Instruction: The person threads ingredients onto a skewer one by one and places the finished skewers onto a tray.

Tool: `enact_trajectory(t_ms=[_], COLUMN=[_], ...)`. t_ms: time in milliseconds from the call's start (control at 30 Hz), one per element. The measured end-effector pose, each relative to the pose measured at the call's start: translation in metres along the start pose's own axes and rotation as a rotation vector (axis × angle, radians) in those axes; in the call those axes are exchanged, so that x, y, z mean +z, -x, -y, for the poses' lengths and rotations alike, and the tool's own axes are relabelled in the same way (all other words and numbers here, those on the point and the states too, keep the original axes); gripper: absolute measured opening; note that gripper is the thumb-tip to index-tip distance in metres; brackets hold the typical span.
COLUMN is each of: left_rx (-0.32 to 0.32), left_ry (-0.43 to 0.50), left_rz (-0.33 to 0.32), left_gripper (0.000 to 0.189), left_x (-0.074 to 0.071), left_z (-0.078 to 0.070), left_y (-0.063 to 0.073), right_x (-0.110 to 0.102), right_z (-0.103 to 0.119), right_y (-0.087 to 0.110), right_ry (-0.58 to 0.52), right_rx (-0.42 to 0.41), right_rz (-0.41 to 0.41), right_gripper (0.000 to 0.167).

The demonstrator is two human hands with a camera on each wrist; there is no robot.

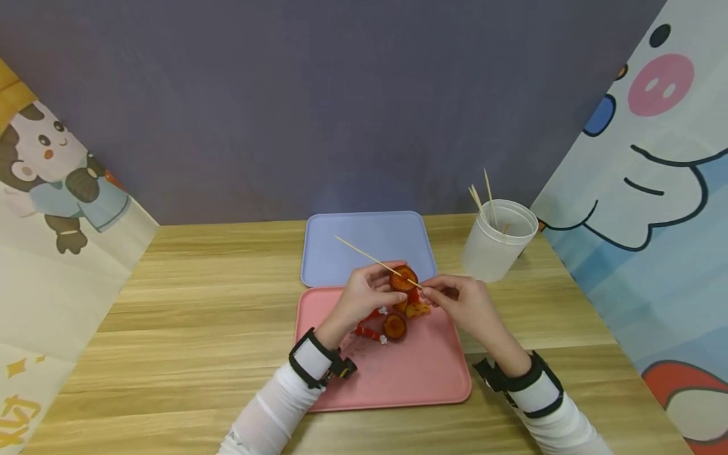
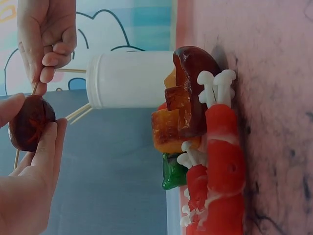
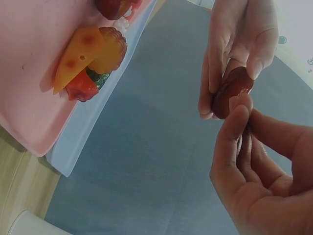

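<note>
In the head view, my left hand (image 1: 363, 297) grips a brown shiitake mushroom cap (image 1: 403, 278) between thumb and fingers, above the far part of the pink tray (image 1: 421, 379). A star-shaped cut shows on the cap (image 2: 33, 122) in the left wrist view. A thin wooden skewer (image 1: 364, 253) runs through the mushroom, its long end pointing to the far left. With thumb and fingertips, my right hand (image 1: 467, 304) pinches the short end of the skewer, right beside the mushroom. In the right wrist view, the right fingers (image 3: 232, 132) cover most of that end.
On the pink tray lie a second shiitake (image 1: 395, 327), red rolls with white enoki tips (image 2: 224, 156), a spotted yellow-orange wedge (image 3: 80, 54), a red piece (image 3: 80, 90) and a green piece (image 2: 173, 171). A blue tray (image 1: 364, 227) stands behind. At right, a white tub (image 1: 489, 256) holds several skewers.
</note>
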State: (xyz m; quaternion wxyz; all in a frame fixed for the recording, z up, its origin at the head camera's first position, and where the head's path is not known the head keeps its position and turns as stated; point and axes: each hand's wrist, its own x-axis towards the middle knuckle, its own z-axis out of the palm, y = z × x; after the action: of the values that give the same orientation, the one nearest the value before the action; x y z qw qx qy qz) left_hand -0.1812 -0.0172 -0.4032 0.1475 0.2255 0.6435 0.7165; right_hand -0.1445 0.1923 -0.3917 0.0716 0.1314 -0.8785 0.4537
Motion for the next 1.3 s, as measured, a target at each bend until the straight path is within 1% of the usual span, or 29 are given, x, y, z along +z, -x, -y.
enact_trajectory(t_ms=[133,200,400,567,700,767,833,867,967,1033,1100,1167,1233,1300], left_rx=[0.011,0.013,0.006,0.007,-0.017,-0.037,-0.047,-0.049,-0.014,0.042,0.124,0.204,0.273,0.302], left_ry=[0.009,0.009,-0.001,0.024,0.013,-0.012,-0.081,-0.132,-0.381,-0.579,-0.774,-0.931,-1.059,-1.142], left_rz=[0.0,0.002,0.014,0.036,0.044,0.047,0.045,0.043,0.041,0.071,0.136,0.227,0.326,0.42], left_gripper=[0.052,0.052,0.055,0.056,0.057,0.058,0.055,0.053,0.044,0.039,0.036,0.034,0.035,0.038], left_x=[-0.004,-0.005,-0.005,-0.005,-0.006,-0.008,-0.01,-0.011,-0.012,-0.01,-0.007,-0.003,0.001,0.004], left_z=[0.015,0.02,0.022,0.023,0.023,0.024,0.025,0.026,0.027,0.027,0.026,0.026,0.026,0.027], left_y=[-0.005,-0.006,-0.008,-0.009,-0.009,-0.01,-0.011,-0.013,-0.018,-0.024,-0.03,-0.036,-0.043,-0.048], right_x=[0.001,0.001,0.003,0.004,0.004,0.003,0.002,0.001,-0.004,-0.008,-0.014,-0.018,-0.023,-0.027], right_z=[0.001,0.0,0.001,0.0,-0.004,-0.008,-0.011,-0.013,-0.019,-0.022,-0.025,-0.028,-0.03,-0.033], right_y=[0.0,0.0,0.0,0.0,0.0,0.001,0.003,0.004,0.007,0.009,0.012,0.013,0.015,0.016], right_ry=[0.01,0.008,0.008,-0.012,-0.015,-0.018,-0.024,-0.022,-0.028,-0.009,0.019,0.062,0.097,0.114], right_rx=[-0.005,-0.003,0.007,0.037,0.055,0.045,0.026,0.017,-0.001,0.005,0.021,0.04,0.061,0.075], right_rz=[0.0,0.0,-0.016,-0.025,-0.037,-0.047,-0.063,-0.069,-0.097,-0.109,-0.115,-0.121,-0.121,-0.127], right_gripper=[0.011,0.011,0.01,0.01,0.01,0.009,0.008,0.008,0.008,0.007,0.007,0.007,0.009,0.01])
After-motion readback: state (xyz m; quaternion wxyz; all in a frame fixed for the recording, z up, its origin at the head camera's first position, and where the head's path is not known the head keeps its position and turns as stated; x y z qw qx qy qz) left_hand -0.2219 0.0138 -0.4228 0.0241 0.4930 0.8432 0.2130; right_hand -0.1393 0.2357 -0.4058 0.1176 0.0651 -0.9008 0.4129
